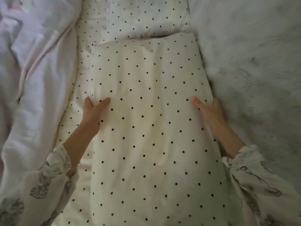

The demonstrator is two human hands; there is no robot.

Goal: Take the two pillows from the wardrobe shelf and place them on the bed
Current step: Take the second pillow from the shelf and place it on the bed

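Note:
A cream pillow with black dots [149,128] fills the middle of the head view, lying lengthwise on a dotted bed sheet [78,121]. My left hand [93,110] grips its left edge, thumb on top and fingers tucked under the side. My right hand [210,111] holds the right edge the same way. A second dotted pillow [143,17] lies on the bed just beyond the first one, their ends touching.
A crumpled pale pink duvet [32,70] is piled along the left. A fluffy white-grey blanket [254,66] lies along the right, pressed against the near pillow. My patterned sleeves [48,185] cover both forearms.

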